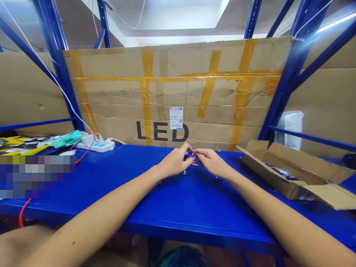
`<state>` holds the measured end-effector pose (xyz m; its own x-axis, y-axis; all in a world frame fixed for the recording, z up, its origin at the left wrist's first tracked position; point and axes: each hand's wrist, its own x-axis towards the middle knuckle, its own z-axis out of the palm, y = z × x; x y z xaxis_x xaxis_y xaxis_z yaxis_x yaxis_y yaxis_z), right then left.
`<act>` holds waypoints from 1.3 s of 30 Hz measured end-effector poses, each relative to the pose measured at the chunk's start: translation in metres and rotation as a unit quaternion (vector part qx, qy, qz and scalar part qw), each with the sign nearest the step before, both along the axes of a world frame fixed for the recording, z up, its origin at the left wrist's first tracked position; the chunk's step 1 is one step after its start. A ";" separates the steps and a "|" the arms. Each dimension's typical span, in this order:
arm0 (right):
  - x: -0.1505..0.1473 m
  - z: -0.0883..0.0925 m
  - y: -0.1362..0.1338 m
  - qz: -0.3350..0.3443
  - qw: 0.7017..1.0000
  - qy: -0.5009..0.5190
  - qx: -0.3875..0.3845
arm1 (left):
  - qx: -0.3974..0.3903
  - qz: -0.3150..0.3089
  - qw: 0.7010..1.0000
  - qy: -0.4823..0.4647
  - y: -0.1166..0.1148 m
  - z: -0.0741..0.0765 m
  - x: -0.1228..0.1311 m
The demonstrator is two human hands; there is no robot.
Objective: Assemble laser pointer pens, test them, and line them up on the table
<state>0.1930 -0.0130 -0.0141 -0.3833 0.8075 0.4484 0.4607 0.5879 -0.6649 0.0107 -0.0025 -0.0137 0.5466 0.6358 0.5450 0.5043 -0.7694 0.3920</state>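
Note:
Near the middle of the blue table, my left hand grips a small shiny purple-blue tube-like piece. My right hand meets it from the right, thumb and fingers pinched at the tube's silvery end; fingers hide the exact contact. Just below the fingertips lies a small red, white and dark item, partly covered. A tiny metallic part rests on the table under my left hand, and another small part sits by the left wrist. A small dark and red piece lies beneath my right wrist.
An open cardboard box holding purple and silvery pieces stands on the right. At left are a white power strip, a red cable and a pile of packets. A large taped carton closes off the back.

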 end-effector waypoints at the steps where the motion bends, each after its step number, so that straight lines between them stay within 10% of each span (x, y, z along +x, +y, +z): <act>1: -0.001 -0.001 0.000 -0.025 0.998 -0.034 0.040 | 0.001 0.015 1.000 0.013 -0.003 0.000 0.002; 9: -0.007 -0.006 -0.004 -0.093 0.965 -0.161 0.186 | 0.041 0.137 0.981 0.132 -0.018 0.008 0.009; 25: -0.004 -0.003 -0.006 -0.125 0.955 -0.196 0.185 | 0.144 0.095 0.967 0.187 -0.018 0.006 0.008; 39: 0.008 0.006 0.004 -0.131 0.979 -0.101 0.120 | 0.032 0.062 0.997 -0.032 0.012 0.012 -0.011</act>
